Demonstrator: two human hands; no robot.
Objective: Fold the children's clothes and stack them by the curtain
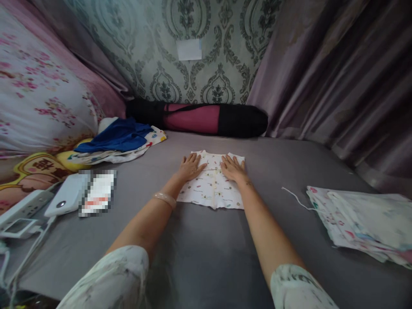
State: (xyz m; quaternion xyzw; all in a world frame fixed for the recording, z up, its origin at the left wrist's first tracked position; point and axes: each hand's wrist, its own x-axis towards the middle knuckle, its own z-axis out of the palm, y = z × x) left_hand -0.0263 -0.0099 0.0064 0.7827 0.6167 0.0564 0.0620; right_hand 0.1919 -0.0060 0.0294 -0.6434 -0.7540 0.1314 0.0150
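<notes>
A small white printed garment (212, 189) lies folded flat on the grey bed sheet (199, 253) in front of me. My left hand (190, 166) rests palm down on its upper left part, fingers stretched out. My right hand (232, 167) lies flat on its upper right part, fingers spread too. Neither hand holds anything. A pale bangle (165, 198) sits on my left wrist.
A stack of folded printed cloths (363, 223) lies at the right. Blue and white clothes (119, 139) are heaped at the left near a floral pillow (38, 98). A power bank (66, 195), power strip (24, 208) and cables lie at the left edge. A black-and-pink bag (199, 118) lies along the wall.
</notes>
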